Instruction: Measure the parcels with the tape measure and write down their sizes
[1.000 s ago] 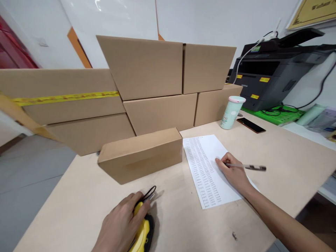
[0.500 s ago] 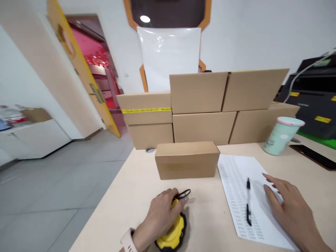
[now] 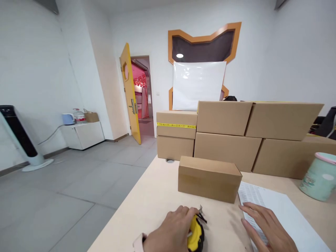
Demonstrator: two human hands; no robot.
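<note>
My left hand (image 3: 172, 231) is wrapped over a yellow and black tape measure (image 3: 195, 236) at the near edge of the pale wooden table (image 3: 154, 196). My right hand (image 3: 265, 227) lies flat with fingers spread, its fingertips on the near left part of a printed sheet of paper (image 3: 283, 213). A small closed cardboard box (image 3: 208, 178) sits on the table just beyond both hands. The pen is out of sight.
A wall of stacked cardboard boxes (image 3: 236, 136) stands along the table's far side, one with a yellow tape strip (image 3: 176, 125). A mint cup with a pink lid (image 3: 319, 176) stands at the right. To the left are grey floor, a tower fan (image 3: 18, 138), a white cabinet (image 3: 82, 134) and an open yellow door (image 3: 130, 94).
My right hand put the pen down on the sheet and now rests flat on the paper. The view swung up and left, showing the room. My left hand stays on the tape measure.
</note>
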